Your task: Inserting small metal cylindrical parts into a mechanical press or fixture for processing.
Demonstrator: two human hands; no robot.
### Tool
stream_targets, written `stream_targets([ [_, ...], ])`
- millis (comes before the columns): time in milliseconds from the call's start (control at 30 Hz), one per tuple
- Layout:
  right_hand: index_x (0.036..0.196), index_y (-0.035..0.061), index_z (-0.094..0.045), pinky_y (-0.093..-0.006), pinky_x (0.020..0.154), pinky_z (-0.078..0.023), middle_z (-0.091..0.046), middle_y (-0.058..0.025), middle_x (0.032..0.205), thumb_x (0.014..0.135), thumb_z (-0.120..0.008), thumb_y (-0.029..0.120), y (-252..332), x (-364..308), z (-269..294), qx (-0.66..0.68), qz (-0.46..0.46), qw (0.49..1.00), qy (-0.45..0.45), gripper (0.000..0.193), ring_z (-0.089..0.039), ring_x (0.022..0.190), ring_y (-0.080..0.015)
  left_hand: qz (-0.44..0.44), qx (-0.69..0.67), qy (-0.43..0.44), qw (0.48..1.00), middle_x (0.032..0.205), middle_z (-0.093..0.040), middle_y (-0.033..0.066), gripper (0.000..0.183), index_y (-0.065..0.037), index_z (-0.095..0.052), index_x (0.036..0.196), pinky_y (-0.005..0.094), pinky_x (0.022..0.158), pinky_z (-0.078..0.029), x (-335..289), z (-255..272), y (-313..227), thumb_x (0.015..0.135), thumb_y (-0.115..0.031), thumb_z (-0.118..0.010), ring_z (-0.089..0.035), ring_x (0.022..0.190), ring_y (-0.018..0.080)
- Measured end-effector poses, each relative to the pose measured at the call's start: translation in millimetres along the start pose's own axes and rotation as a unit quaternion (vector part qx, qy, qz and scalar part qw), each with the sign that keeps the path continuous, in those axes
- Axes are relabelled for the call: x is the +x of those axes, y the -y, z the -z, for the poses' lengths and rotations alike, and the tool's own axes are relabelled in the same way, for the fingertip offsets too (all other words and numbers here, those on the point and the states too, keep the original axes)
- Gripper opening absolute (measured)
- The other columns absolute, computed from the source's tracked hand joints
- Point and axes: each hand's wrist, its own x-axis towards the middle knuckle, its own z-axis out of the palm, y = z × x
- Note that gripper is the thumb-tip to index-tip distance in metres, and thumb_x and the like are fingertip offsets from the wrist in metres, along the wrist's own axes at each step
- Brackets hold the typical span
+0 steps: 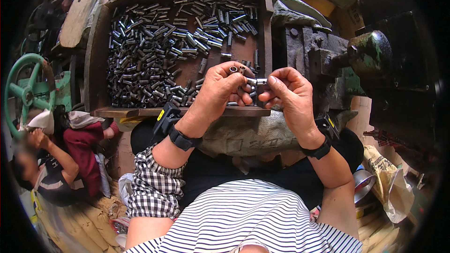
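My left hand [218,84] is closed around a few short metal tubes [233,69], whose round open ends stick up above the fingers. Between my two hands lies a shiny metal tube [261,82], level, with a small dark hole in its side. Thumb and fingertips of my right hand [291,93] pinch its right end, while the left fingers hold the other end. Both hands are above the near right corner of a brown tray [187,111]. Loose metal tubes [140,61] are heaped inside it, densest on the left. My left palm is hidden.
A dark, greasy machine [304,51] stands right of the tray, with a rounded metal part [370,56] jutting out. Sacking [253,133] hangs below the tray. At left are a green handwheel [28,94] and another person [61,173]. A wooden board [82,11] leans at far left.
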Motion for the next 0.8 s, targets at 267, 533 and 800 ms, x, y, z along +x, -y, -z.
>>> stream_targets([
  [267,0.094,-0.0003,-0.054,-0.0205,0.049,-0.052,-0.064,-0.0082,0.078,0.089,-0.059,0.011,-3,1,5,0.047,-0.059,0.997,-0.008,0.013,-0.065,0.062,-0.0124,-0.001,0.003,-0.007,1.0,0.074,-0.061,0.0072,0.013,0.0,-0.058,0.095,0.0216,0.049,-0.053,-2,-2,2,0.085,-0.009,-0.06,-0.062,0.056,0.0136],
  [533,0.093,0.0001,-0.054,-0.0205,0.047,-0.051,-0.064,-0.0102,0.075,0.088,-0.06,0.011,-6,1,8,0.079,-0.063,0.995,-0.004,0.014,-0.064,0.059,-0.0117,-0.005,0.023,-0.017,1.0,0.074,-0.061,0.0048,0.015,-0.003,-0.058,0.091,0.0214,0.049,-0.052,-4,-6,5,0.084,-0.014,-0.065,-0.062,0.056,0.0121],
  [800,0.089,0.0003,-0.055,-0.02,0.045,-0.05,-0.064,-0.0099,0.072,0.085,-0.063,0.008,2,4,20,0.126,-0.106,0.984,0.066,0.011,-0.063,0.056,-0.0108,0.071,0.046,0.088,0.992,0.076,-0.063,0.0056,0.015,-0.003,-0.057,0.088,0.0192,0.05,-0.049,-4,-13,-5,0.084,-0.014,-0.066,-0.062,0.058,0.0096],
])
